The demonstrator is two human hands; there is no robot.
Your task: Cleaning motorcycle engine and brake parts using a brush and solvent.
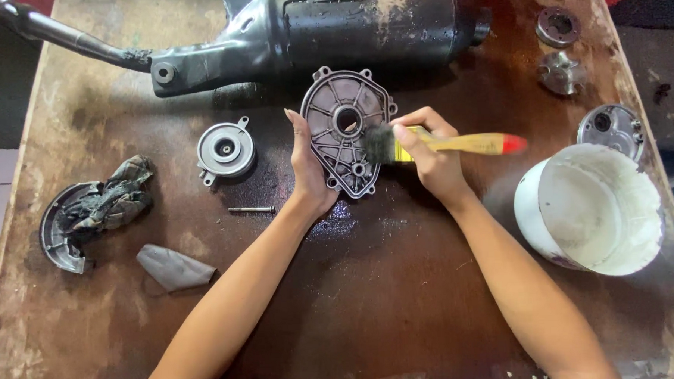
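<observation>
Risk of the metal cover (348, 133) slipping: propped on edge against the left hand (309, 168) only, on a wet, dark patch of the counter (385, 285), so a firm stroke of the paintbrush (440, 143) could probably push the lower tip sideways across the slick film. Also a chance of grime flicking off the dark bristles onto the forearms, or of the right elbow catching the white bucket (590, 207) just to the right of the right hand (429, 160), near the counter's edge. Thin metal pin (251, 210) just left of the left wrist, easily rolled away by a nudge.

Left hand flat and largely open, fingers straight and together, palm pressed along the cover's left rim; bracing rather than clasping. Right hand closed around the yellow handle near the ferrule, thumb and fingers pinching, bristles touching the cover's ribbed face beside the central hole, red handle tip pointing away to the right.

Cover held between the two hands, above the wet patch. Beyond the fingertips, a long black exhaust muffler (324, 29). Left of the left hand, a round grey housing (225, 150); farther left, a crumpled rag (106, 201) on a curved plate, and a grey scrap (174, 267) nearer the left forearm. Up and right of the right hand, three small round metal parts (561, 73).
</observation>
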